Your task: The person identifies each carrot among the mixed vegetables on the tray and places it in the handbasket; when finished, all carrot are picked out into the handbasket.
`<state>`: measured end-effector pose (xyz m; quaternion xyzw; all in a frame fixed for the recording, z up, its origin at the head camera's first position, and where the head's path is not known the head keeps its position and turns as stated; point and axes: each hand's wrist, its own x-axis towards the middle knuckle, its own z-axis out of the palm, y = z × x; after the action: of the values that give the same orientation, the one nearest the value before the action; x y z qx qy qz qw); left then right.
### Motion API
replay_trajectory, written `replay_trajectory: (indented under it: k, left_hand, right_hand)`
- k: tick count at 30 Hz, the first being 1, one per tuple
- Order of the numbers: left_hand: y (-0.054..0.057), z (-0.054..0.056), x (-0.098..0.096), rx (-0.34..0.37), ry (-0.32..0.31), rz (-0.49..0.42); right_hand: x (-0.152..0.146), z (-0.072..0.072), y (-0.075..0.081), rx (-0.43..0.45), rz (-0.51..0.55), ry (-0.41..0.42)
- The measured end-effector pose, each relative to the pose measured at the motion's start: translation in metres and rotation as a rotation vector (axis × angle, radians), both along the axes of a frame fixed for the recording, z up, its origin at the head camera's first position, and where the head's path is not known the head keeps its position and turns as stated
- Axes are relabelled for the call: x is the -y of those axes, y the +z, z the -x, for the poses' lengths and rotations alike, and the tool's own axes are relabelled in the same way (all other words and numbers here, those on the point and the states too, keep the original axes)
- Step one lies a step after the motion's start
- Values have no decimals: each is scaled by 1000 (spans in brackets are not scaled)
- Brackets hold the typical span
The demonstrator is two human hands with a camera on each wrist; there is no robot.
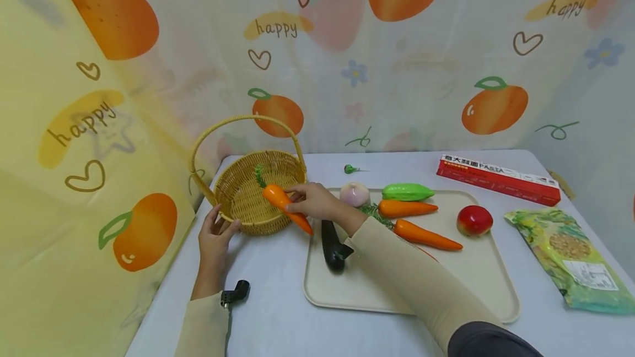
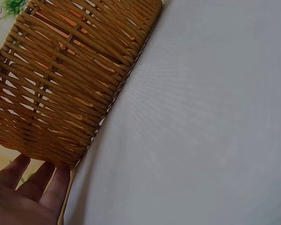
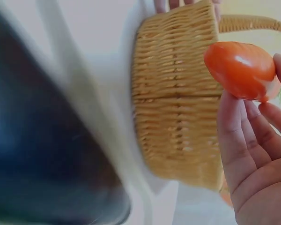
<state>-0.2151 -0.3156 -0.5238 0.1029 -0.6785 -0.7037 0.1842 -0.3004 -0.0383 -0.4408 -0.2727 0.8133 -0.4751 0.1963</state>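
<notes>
An orange carrot with a green leafy top (image 1: 279,198) is held in my right hand (image 1: 317,203), pinched between thumb and fingers. It hangs over the near right rim of the wicker basket (image 1: 258,229), leaves toward the basket's inside. In the right wrist view the carrot (image 3: 241,68) shows end-on beside the woven wall. My left hand (image 1: 215,238) holds the basket at its near left side, by the foot of the arched handle. Seen from the left wrist, fingertips (image 2: 56,187) touch the basket's woven side (image 2: 70,79).
Right of the basket, a cream tray (image 1: 367,304) carries an eggplant (image 1: 331,247), an onion (image 1: 354,194), two carrots, a green vegetable (image 1: 407,191) and a red fruit (image 1: 474,220). Beyond lie a red pasta box (image 1: 498,179), a green food bag (image 1: 575,260) and a small green sprig (image 1: 352,169).
</notes>
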Motion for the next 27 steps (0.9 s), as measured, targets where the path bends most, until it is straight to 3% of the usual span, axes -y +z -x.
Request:
replay_trajectory:
  k: [7,13,17,27]
  left_hand:
    - [-5,1,-1,23,-16,18]
    - [-3,0,-1,29,13,40]
    - [-4,2,-4,34,-1,16]
    - [-1,0,0,36,1,53]
  right_hand:
    - [25,8,8,-5,2,-5]
    - [53,15,6,81,73,-33]
    - [63,17,10,98,100,-68]
    - [96,30,5,87,65,-147]
